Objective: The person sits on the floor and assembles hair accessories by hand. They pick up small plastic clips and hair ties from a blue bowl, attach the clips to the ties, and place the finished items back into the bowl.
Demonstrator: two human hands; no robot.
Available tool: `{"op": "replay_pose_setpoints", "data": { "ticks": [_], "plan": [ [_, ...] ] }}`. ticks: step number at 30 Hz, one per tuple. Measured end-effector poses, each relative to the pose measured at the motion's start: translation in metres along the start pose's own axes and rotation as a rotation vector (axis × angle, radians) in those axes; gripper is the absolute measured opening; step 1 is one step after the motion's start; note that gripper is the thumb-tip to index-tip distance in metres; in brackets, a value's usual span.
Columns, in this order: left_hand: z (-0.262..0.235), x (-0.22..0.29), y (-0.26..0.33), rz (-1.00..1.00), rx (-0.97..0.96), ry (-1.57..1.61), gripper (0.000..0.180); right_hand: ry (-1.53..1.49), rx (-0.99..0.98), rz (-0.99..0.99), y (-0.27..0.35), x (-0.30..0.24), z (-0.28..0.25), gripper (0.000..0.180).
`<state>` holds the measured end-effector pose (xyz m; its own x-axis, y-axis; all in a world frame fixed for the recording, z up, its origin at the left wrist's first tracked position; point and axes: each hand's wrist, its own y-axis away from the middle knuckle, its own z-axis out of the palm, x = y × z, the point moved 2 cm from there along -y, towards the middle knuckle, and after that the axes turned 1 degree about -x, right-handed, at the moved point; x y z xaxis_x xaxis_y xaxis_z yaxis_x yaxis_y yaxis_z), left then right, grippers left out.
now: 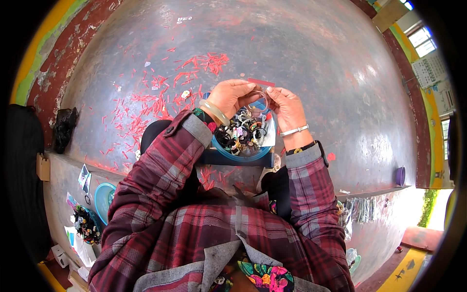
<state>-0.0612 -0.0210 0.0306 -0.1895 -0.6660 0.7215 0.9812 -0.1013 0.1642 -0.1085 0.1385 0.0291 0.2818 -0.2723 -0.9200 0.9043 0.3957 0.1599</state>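
Note:
Over a blue basin [239, 156], my left hand [225, 101] and my right hand [290, 111] are raised close together. Between them hangs a thin pinkish-brown loop [266, 101], which looks like a hair tie. Fingertips of both hands are closed on its upper part. A flat red strip [261, 82] shows at the fingertips; whether it is held or lies beyond them I cannot tell. Many dark and coloured hair ties [239, 134] with small decorations fill the basin just below. A white card [268, 138] sits at the basin's right side.
Red scraps [158, 104] litter the grey floor [335, 63] ahead and left. A teal basin [103, 200] and a heap of dark hair ties [86, 225] stand at lower left. Packets [362, 210] lie at right, near a purple container [400, 176]. A black bag [64, 129] sits by the left wall.

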Motion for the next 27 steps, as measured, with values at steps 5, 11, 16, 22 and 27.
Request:
{"op": "replay_pose_setpoints", "data": {
  "ticks": [5,11,16,22,27],
  "plan": [
    [0.002,0.002,0.003,-0.002,0.034,-0.01,0.02,0.035,-0.001,-0.045,0.002,-0.003,0.001,0.017],
    [0.001,0.002,0.002,-0.001,0.043,0.028,0.021,0.018,0.026,-0.046,0.001,-0.002,0.0,0.015],
    [0.002,0.002,0.001,-0.004,0.013,0.022,0.023,-0.027,0.008,-0.003,-0.001,0.0,-0.003,0.013],
    [0.001,0.001,0.0,-0.009,-0.025,0.017,0.024,-0.016,-0.008,0.004,-0.001,0.001,-0.003,0.013],
    [0.001,-0.001,-0.001,0.003,-0.014,-0.013,0.024,0.307,0.13,-0.197,-0.005,-0.001,-0.009,0.011]
  ]
}}
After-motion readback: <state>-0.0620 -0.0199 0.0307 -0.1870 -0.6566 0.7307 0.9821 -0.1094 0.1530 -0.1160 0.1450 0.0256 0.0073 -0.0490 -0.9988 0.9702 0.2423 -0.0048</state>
